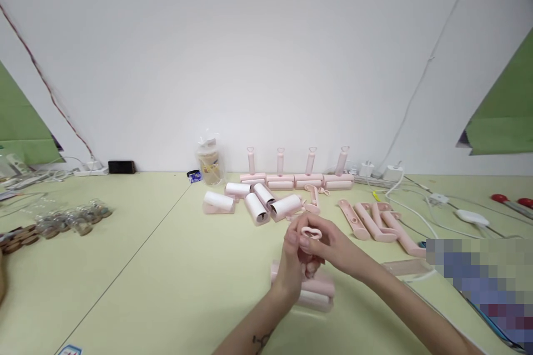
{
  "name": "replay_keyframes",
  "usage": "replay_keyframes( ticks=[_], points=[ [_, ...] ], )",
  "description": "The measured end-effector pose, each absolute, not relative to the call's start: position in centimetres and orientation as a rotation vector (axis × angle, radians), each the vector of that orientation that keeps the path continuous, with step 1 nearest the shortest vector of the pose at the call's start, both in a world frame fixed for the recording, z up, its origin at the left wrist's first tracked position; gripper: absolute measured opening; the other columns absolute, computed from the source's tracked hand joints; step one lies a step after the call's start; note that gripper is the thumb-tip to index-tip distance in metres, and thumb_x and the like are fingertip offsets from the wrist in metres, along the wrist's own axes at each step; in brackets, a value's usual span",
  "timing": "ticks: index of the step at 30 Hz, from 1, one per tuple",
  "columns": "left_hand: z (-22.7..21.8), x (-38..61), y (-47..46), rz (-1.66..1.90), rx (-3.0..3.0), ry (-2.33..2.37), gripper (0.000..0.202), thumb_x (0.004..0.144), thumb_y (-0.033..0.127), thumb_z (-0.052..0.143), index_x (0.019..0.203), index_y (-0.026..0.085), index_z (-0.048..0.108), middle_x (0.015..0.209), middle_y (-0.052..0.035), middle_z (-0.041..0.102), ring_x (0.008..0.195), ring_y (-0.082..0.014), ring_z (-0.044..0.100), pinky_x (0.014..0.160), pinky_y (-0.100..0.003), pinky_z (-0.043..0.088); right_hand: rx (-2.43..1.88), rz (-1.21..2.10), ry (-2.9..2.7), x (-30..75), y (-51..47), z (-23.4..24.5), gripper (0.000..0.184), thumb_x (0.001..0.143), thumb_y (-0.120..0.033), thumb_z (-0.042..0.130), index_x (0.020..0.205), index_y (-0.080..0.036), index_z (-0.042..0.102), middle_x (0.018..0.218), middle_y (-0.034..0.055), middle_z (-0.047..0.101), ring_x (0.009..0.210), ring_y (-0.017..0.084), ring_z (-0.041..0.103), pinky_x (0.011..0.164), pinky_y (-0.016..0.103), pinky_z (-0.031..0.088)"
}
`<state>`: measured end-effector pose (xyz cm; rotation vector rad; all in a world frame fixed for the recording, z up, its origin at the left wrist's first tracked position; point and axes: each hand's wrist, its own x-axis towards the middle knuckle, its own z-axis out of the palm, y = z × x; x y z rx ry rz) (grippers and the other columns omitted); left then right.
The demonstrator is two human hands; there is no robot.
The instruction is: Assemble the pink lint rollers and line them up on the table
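Observation:
A pink lint roller stands head-down on the table in front of me, its handle upward between my hands. My left hand is closed around the handle from the left. From the right, my right hand is closed on the upper handle, thumb and fingers near the heart-shaped loop at its top. Most of the handle is hidden by my fingers. White sticky-paper rolls in pink holders lie just beyond, with a loose pink handle part.
Finished-looking pink lint rollers stand in a row by the wall. Pink roller covers lie to the right, near cables. A plastic bag stands at the back; small glass bottles and a phone are left.

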<state>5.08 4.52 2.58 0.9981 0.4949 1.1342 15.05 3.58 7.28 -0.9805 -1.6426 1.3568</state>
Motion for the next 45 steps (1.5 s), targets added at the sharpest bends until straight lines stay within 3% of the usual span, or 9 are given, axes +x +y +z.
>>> replay_keyframes(
  ticks=[7, 12, 16, 28, 33, 36, 39, 42, 45],
  points=[
    [3.3, 5.0, 4.1, 1.117, 1.039, 0.579, 0.063, 0.058, 0.079, 0.046, 0.051, 0.016, 0.046, 0.03, 0.0065, 0.033, 0.029, -0.0052, 0.029, 0.033, -0.019, 0.019, -1.129, 1.366, -1.875, 14.7, 4.0, 8.1, 0.025, 0.087, -0.039, 0.042, 0.105, -0.029, 0.056, 0.12, 0.0026, 0.048, 0.048, 0.002, 0.057, 0.037, 0.014, 0.043],
    [3.6, 5.0, 4.0, 1.071, 0.999, 0.683, 0.051, 0.064, 0.068, 0.049, 0.063, 0.017, 0.049, 0.032, 0.0099, 0.029, 0.029, -0.0049, 0.023, 0.033, -0.019, 0.015, -1.169, 1.401, -1.947, 14.8, 3.5, 9.3, 0.03, 0.09, -0.03, 0.034, 0.116, -0.035, 0.048, 0.111, 0.0017, 0.051, 0.063, 0.007, 0.055, 0.054, 0.019, 0.048],
    [3.7, 5.2, 4.0, 1.052, 0.965, 0.746, 0.046, 0.06, 0.063, 0.053, 0.068, 0.019, 0.043, 0.034, 0.0124, 0.028, 0.029, -0.004, 0.021, 0.033, -0.018, 0.015, -1.099, 1.408, -1.998, 14.8, 3.6, 9.5, 0.029, 0.091, -0.028, 0.033, 0.117, -0.036, 0.043, 0.107, 0.001, 0.047, 0.068, 0.009, 0.051, 0.053, 0.019, 0.046],
    [2.3, 5.3, 4.1, 1.122, 0.965, 0.773, 0.033, 0.063, 0.048, 0.056, 0.073, 0.019, 0.045, 0.045, 0.0106, 0.031, 0.035, -0.0055, 0.025, 0.037, -0.02, 0.02, -1.16, 1.261, -1.965, 13.7, 3.1, 9.7, 0.017, 0.075, -0.01, 0.04, 0.077, -0.024, 0.049, 0.065, -0.0058, 0.044, 0.053, 0.009, 0.044, 0.044, 0.018, 0.039],
    [2.4, 5.1, 4.1, 1.128, 1.079, 0.665, 0.042, 0.058, 0.057, 0.063, 0.059, 0.019, 0.044, 0.04, 0.0094, 0.028, 0.037, -0.0062, 0.026, 0.038, -0.021, 0.018, -1.116, 1.022, -1.849, 14.0, 3.5, 7.7, 0.003, 0.079, -0.025, 0.047, 0.077, -0.023, 0.049, 0.077, -0.0005, 0.052, 0.071, 0.016, 0.053, 0.061, 0.028, 0.046],
    [2.2, 4.9, 4.1, 1.108, 1.167, 0.558, 0.056, 0.051, 0.071, 0.06, 0.05, 0.02, 0.038, 0.038, 0.0092, 0.025, 0.036, -0.0046, 0.022, 0.037, -0.02, 0.016, -1.099, 0.795, -1.807, 14.6, 3.1, 6.8, 0.012, 0.071, -0.027, 0.059, 0.074, -0.023, 0.048, 0.091, 0.0024, 0.052, 0.091, 0.021, 0.052, 0.076, 0.032, 0.044],
    [2.1, 4.3, 4.4, 1.063, 1.235, 0.454, 0.064, 0.054, 0.082, 0.044, 0.048, 0.018, 0.039, 0.036, 0.0075, 0.028, 0.033, -0.0048, 0.024, 0.036, -0.02, 0.019, -1.136, 0.709, -1.843, 14.9, 2.6, 6.5, 0.01, 0.072, -0.023, 0.059, 0.079, -0.023, 0.052, 0.092, 0.0024, 0.053, 0.086, 0.02, 0.053, 0.072, 0.029, 0.045],
    [2.8, 2.9, 4.8, 0.983, 1.308, 0.363, 0.068, 0.059, 0.08, 0.042, 0.062, 0.013, 0.056, 0.05, -0.0004, 0.05, 0.042, -0.0102, 0.044, 0.043, -0.022, 0.034, -1.139, 0.7, -1.838, 14.6, 2.4, 6.3, 0.003, 0.077, -0.022, 0.053, 0.08, -0.023, 0.053, 0.087, 0.0022, 0.053, 0.071, 0.016, 0.054, 0.057, 0.024, 0.044],
    [4.0, 0.6, 4.8, 0.812, 1.524, 0.38, 0.059, 0.063, 0.059, 0.062, 0.104, 0.017, 0.057, 0.093, -0.0057, 0.06, 0.081, -0.0193, 0.057, 0.072, -0.028, 0.044, -1.104, 0.684, -1.804, 14.2, 2.5, 5.6, 0.006, 0.08, -0.026, 0.051, 0.077, -0.022, 0.053, 0.086, 0.0034, 0.055, 0.07, 0.016, 0.054, 0.054, 0.024, 0.045]
  ],
)
